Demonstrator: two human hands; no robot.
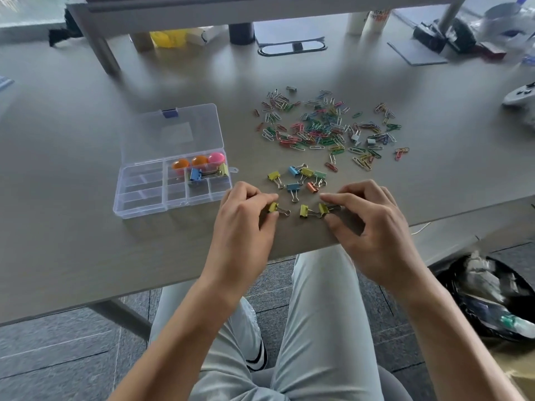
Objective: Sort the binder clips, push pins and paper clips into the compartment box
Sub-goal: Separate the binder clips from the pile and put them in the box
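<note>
left hand [244, 215] low over the near edge of the grey worktop [72, 227], fingers curled, thumb and forefinger pinching a yellow binder clip [273, 207] whose wire handles point right. right hand [367, 218] just across from it, fingers also curled, thumb and forefinger closed on another yellow binder clip [323, 210]. between the two, a third yellow clip [304, 210] lying free on the worktop, its handles reaching toward the right-hand clip.

just beyond the hands, a loose cluster of binder clips [301, 178]: yellow, blue, mint and orange, some touching one another.

farther back and right, a wide scatter of coloured paper clips [321, 130], with a few small pale clips among them near the right side.

left of the cluster, clear plastic compartment box [139, 195], lid [170, 134] thrown open and lying flat behind it. in the back right compartments, three round push pins [199, 161], two orange and one pink, and just in front of them a blue binder clip [196, 174] and a yellow-green one [223, 170]. whether pins and clips share one compartment, cannot tell. remaining compartments look bare.

along the far edge, blurred: a yellow object [168, 39], a dark cup [241, 33], a white bottle [376, 20]. at the right edge, a white game controller [519, 95]. below the worktop, light trousers [318, 314], and on the floor to the right a black bag of rubbish [486, 299].
</note>
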